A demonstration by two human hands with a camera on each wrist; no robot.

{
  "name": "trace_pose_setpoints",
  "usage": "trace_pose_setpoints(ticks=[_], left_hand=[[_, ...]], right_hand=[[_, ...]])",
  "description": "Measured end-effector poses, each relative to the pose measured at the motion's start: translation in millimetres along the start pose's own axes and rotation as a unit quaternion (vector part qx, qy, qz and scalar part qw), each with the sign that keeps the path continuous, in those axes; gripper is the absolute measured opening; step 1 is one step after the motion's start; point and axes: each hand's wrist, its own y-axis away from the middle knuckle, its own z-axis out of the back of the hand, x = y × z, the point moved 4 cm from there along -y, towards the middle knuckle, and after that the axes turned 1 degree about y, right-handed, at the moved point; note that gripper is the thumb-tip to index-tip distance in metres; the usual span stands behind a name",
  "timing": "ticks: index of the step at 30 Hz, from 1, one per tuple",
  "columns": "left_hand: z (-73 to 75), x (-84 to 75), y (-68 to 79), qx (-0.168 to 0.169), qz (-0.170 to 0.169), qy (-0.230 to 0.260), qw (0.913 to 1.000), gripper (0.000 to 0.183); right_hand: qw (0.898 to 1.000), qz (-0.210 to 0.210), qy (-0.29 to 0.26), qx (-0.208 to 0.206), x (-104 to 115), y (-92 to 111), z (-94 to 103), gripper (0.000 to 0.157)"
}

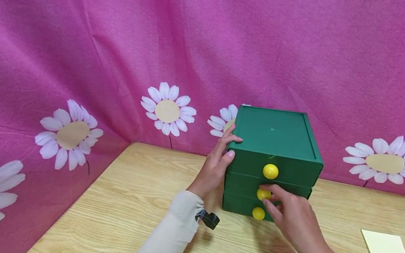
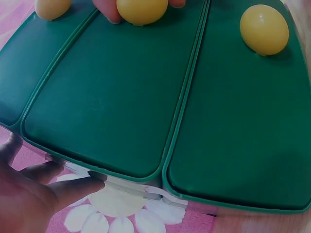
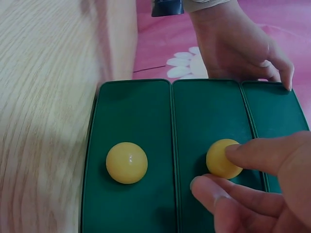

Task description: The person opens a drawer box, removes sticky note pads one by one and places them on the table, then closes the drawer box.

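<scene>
A green three-drawer box stands on the table, each drawer front bearing a round yellow knob. My right hand pinches the middle knob between thumb and fingers. Above it is the top knob, and below it the bottom knob. Against the box's left side rests my left hand, its fingers fairly straight and one fingertip over the top edge. In the left wrist view, the left fingers lie along the box's side. All three drawers look pushed in.
A pad of pale yellow sticky notes lies on the wooden table, right of the box. A pink cloth with white daisies hangs behind and to the left. Both wrists carry black straps.
</scene>
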Motion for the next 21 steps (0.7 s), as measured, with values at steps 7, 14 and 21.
trace_pose_setpoints(ticks=[7, 14, 21], left_hand=[[0.0, 0.2, -0.2, -0.002, -0.001, -0.001, 1.0, 0.035], [0.7, 0.5, 0.1, -0.002, 0.0, -0.001, 1.0, 0.035], [0.6, 0.5, -0.2, 0.0, 0.01, 0.005, 0.9999, 0.035]], right_hand=[[1.0, -0.001, 0.007, -0.007, 0.4, -0.1, -1.8, 0.025], [1.0, -0.012, 0.005, -0.003, 1.1, 0.0, -3.8, 0.025], [1.0, -0.011, 0.003, 0.0, 2.8, 0.7, -3.7, 0.024]])
